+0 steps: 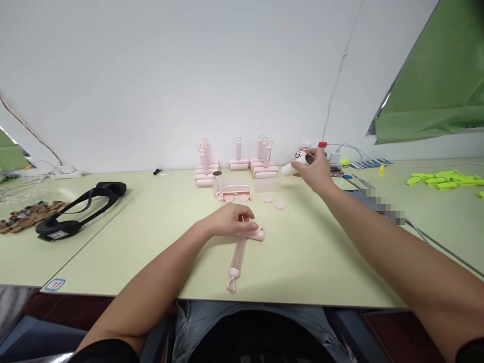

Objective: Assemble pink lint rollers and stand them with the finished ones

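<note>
My left hand [229, 220] is closed around the head of a pink lint roller [237, 257] lying on the table, thumb along its crossbar. The roller's clear pink handle points toward me and ends in a heart-shaped loop. Reaching out to the right, my right hand [316, 170] grips a white roll [289, 169], held tilted above the table; a dark opening shows at its near end. Just beyond my left hand lie a pink tray-like part [236, 195], a clear cylinder [217, 185] and two small pink discs [279, 205].
Several assembled pink lint rollers [239, 164] stand along the wall. Behind my right hand are a bottle [305, 144] and a red cap [322, 144]. Cables and yellow-green pieces [446, 179] lie at right. A black headset [81, 212] and brown pieces [32, 216] lie at left.
</note>
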The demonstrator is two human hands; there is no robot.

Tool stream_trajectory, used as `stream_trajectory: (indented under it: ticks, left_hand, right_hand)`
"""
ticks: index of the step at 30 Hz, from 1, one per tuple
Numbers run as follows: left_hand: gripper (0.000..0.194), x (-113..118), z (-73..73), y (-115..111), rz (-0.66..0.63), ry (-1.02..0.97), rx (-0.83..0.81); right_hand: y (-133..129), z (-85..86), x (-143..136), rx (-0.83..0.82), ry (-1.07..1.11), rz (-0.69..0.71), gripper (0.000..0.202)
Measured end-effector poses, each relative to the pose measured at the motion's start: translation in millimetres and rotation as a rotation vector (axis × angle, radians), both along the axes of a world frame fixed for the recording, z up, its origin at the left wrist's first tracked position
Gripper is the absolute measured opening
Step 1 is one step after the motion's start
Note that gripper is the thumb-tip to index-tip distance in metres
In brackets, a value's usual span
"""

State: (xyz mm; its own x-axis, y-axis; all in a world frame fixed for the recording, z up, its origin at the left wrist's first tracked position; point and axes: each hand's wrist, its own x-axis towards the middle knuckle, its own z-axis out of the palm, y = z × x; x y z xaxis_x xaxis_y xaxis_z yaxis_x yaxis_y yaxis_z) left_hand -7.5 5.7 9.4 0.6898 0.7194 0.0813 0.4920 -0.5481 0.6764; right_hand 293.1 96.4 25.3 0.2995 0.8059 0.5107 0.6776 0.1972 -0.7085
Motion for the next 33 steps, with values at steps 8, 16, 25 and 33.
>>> stream_trajectory:
  ticks: [8,16,25,33]
  left_hand:
    - [0.028,2.9,-3.4,-1.9,-0.056,0.251,-0.07]
    - [0.024,1.5,-7.4,0.6,-0.018,0.261,-0.085]
    - [0.026,3.0,-8.5,1.5,-0.016,0.239,-0.075]
    - [0.027,2.3,-9.6,1.8,-0.007,0.21,-0.101]
  right_hand:
    - [37.2,-27.9,1.2,-0.253,-0.238,-0.061,0.052]
    - [6.1,-23.7,-13.0,-0.08,-0.445,-0.074,0.045]
    - [-48.8,-53.9,-55.8,-0.465,-0.697,0.296,0.044]
    - [-16.6,-56.2,-51.7,-0.485,-0.725,0.328,0.04]
